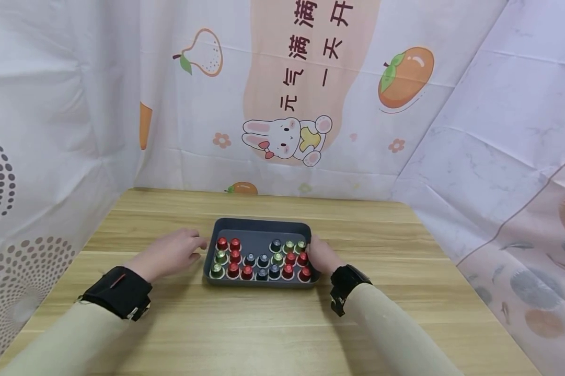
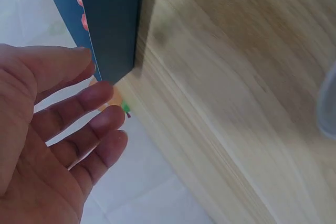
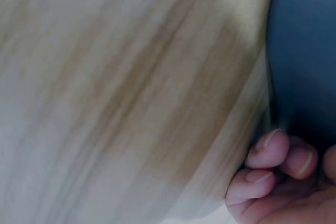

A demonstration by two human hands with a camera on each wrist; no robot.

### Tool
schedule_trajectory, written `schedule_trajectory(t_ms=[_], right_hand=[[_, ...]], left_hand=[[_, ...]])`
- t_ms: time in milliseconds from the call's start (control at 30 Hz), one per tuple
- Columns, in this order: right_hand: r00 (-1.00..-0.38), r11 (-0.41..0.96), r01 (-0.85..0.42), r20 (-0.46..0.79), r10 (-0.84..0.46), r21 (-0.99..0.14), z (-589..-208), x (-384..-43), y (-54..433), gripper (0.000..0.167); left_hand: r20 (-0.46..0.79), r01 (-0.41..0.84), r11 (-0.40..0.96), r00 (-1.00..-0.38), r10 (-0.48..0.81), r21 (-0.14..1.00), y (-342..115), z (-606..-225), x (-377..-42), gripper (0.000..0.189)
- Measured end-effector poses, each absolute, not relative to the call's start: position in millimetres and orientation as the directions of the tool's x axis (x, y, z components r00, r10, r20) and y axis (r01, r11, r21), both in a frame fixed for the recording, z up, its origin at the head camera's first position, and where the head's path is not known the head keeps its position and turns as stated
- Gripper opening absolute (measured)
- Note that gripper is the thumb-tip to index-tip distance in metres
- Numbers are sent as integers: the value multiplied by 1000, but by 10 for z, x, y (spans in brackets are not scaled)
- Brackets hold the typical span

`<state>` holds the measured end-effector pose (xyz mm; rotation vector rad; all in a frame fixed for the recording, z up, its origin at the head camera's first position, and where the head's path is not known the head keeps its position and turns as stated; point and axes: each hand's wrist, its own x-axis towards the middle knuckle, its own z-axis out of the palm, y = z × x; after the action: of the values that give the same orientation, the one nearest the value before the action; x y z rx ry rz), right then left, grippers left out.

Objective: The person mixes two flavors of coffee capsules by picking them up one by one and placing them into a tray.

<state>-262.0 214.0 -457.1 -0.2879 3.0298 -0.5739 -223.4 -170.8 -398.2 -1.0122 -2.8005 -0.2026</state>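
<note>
A dark grey rectangular tray (image 1: 254,225) lies on the table with rows of small coffee capsules in it. Among them are red capsules (image 1: 233,269), green capsules (image 1: 217,270) and dark blue capsules (image 1: 262,274). A bare stretch of tray floor shows in the back row. Just left of the tray is my left hand (image 1: 176,253), its fingers loosely bent and holding nothing; the left wrist view shows the thumb close to the tray wall (image 2: 113,24). At the right end, my right hand (image 1: 323,254) grips the tray's rim, with curled fingers (image 3: 269,148) against the outer wall.
The wooden table (image 1: 263,324) extends around the tray on every side. A printed cloth (image 1: 207,130) hangs behind it, and more cloth hangs at the left and right. Black wrist straps with cameras sit on both wrists.
</note>
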Motion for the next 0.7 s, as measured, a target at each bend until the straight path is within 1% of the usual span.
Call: schedule_trajectory(t_ms=[233,467,600,700], right_hand=[[-985,913,-146,-27,-169,-380,-4565,-2612,2130,25],[-983,916,-164,-11,-181,-366,-4551,-2610,2117,24],[-986,916,-144,-29,-166,-375,-4554,-2607,2121,24],[-986,914,-131,-43,-159,-384,-4555,-2609,2121,24]], left_hand=[[162,649,758,-757,633,72,-1877,-3968,-2128,13],[3,540,836,-840,542,99,-2022,-3928,-2001,12],[-92,492,865,-861,500,96,-2043,-3897,-1937,17],[-184,451,886,-867,463,106,-2055,-3868,-1888,27]])
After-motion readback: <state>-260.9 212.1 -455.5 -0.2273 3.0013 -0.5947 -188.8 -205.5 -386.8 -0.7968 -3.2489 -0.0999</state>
